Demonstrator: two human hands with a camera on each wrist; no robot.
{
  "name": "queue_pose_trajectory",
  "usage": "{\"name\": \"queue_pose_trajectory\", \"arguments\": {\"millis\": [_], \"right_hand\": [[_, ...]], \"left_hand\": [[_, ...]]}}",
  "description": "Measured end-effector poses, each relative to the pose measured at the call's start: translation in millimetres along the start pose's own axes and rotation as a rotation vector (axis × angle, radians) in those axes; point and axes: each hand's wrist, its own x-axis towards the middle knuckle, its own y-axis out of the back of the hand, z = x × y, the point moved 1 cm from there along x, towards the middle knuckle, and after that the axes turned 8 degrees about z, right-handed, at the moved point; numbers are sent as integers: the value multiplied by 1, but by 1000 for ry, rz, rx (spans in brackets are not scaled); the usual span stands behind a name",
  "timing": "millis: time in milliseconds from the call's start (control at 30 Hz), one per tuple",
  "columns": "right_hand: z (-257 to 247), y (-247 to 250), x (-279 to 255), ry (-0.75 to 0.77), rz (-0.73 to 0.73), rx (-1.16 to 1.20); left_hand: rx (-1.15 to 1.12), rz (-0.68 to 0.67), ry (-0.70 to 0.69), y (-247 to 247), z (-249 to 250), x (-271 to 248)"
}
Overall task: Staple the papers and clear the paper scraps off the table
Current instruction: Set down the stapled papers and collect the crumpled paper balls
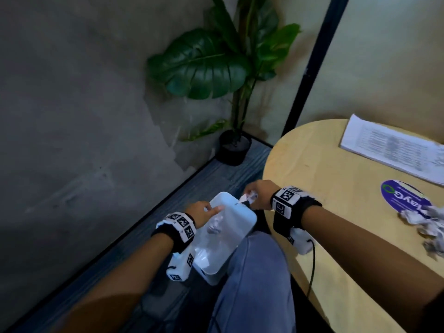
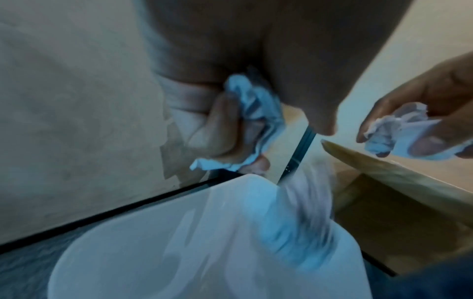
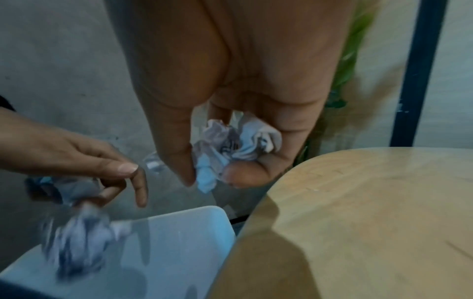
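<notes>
Paper scraps (image 1: 430, 222) lie crumpled near the edge of the round wooden table (image 1: 336, 188), close to the stack of printed papers (image 1: 394, 147), and we see these only in our head view, along with the potted plant (image 1: 216, 68) in the corner. Below the table edge stands the white bin (image 1: 225, 236), with a blurred scrap (image 3: 76, 238) over its mouth. Our wrist views show what the head view barely does: our left hand (image 1: 199, 212) curls its fingers round a crumpled scrap (image 2: 256, 113) above the bin, and our right hand (image 1: 257, 193) pinches another wad (image 3: 230, 149) just beside the rim.
</notes>
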Motion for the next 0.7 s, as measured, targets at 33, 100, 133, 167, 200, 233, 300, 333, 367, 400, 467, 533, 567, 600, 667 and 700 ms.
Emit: {"name": "queue_pose_trajectory", "arguments": {"millis": [33, 100, 133, 167, 200, 233, 300, 333, 367, 400, 467, 533, 567, 600, 667, 700], "right_hand": [[-2, -5, 8, 28, -25, -23], [-6, -11, 19, 91, -76, -39], [-9, -13, 24, 118, -103, -37], [-11, -14, 28, 138, -126, -37], [-13, -16, 32, 153, -143, -33], [-15, -18, 36, 157, -156, -26], [-18, -21, 41, 155, -162, 55], [-18, -23, 42, 158, -164, 109], [-19, -25, 42, 163, -163, 143], [-19, -26, 42, 171, -152, 167], [-17, -27, 41, 176, -115, 179], [-13, -25, 39, 150, -82, 221], [-10, -22, 38, 131, -65, 259], [-5, -19, 36, 115, -41, 291], [5, -11, 29, 81, 29, 336], [11, -7, 23, 63, 67, 365]], "left_hand": [[-12, 1, 33, -4, -5, 3], [-56, 8, 68, -8, -13, 7], [-85, 18, 78, -11, -16, 9], [-111, 29, 86, -14, -19, 11], [-132, 38, 91, -16, -21, 13], [-152, 41, 96, -18, -22, 14], [-182, 45, 105, -22, -21, 13], [-208, 52, 113, -25, -21, 14], [-237, 65, 119, -28, -22, 15], [-262, 71, 127, -31, -23, 15], [-325, 67, 146, -37, -24, 14], [-361, 47, 166, -41, -22, 14], [-357, 43, 177, -42, -21, 14], [-343, 38, 186, -43, -20, 13], [-316, 23, 192, -43, -15, 10], [-307, 20, 184, -41, -11, 9]]}}
